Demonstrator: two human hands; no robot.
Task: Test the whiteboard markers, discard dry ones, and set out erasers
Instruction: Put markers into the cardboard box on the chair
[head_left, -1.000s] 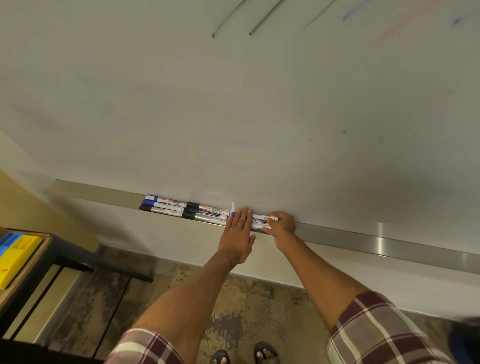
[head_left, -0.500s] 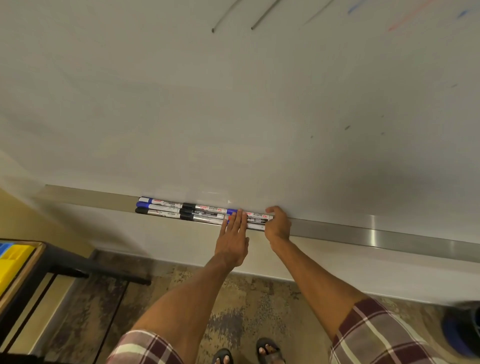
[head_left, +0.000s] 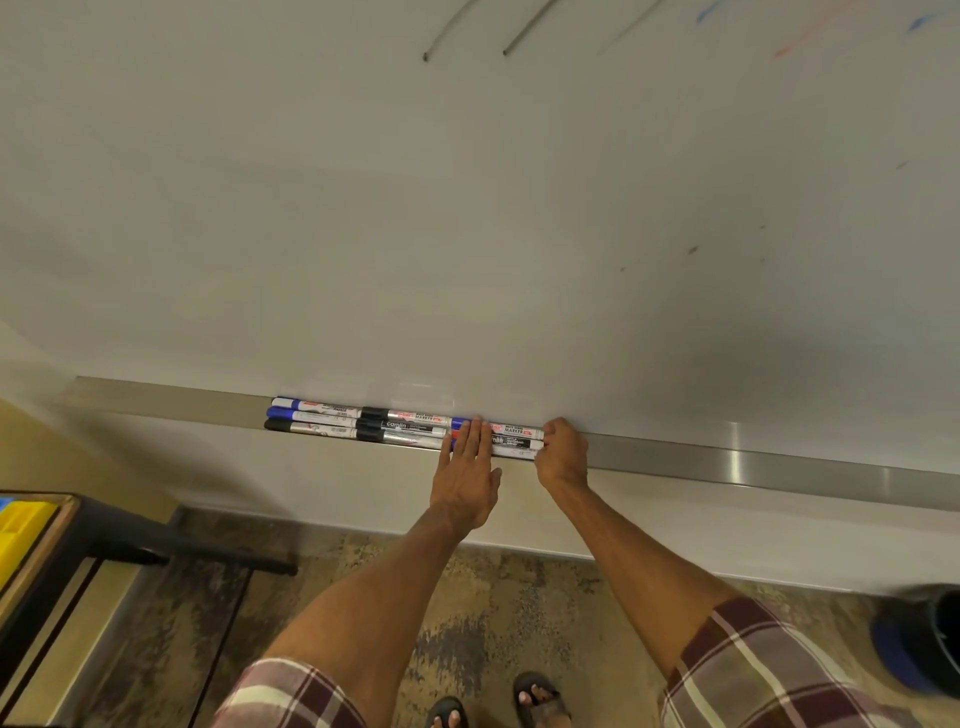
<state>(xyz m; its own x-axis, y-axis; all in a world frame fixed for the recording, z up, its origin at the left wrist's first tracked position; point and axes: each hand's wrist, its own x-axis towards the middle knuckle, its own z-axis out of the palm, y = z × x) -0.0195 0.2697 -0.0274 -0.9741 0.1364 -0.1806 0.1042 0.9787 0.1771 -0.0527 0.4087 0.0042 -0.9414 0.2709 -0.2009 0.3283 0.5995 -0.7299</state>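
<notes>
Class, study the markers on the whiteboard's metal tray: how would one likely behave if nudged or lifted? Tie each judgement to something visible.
The markers are round barrels, so one would probably roll if nudged sideways; the tray looks smooth, so sliding seems easy. They lie straight under the flat left hand, suggesting stiff, light plastic.

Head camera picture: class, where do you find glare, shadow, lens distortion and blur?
Head view: glare streaks on the metal tray; a soft broad shadow on the whiteboard at right; the tray looks slightly bowed, wide-angle distortion; the markers are sharp, labels legible; the dark round container at the right edge is smeared.
</notes>
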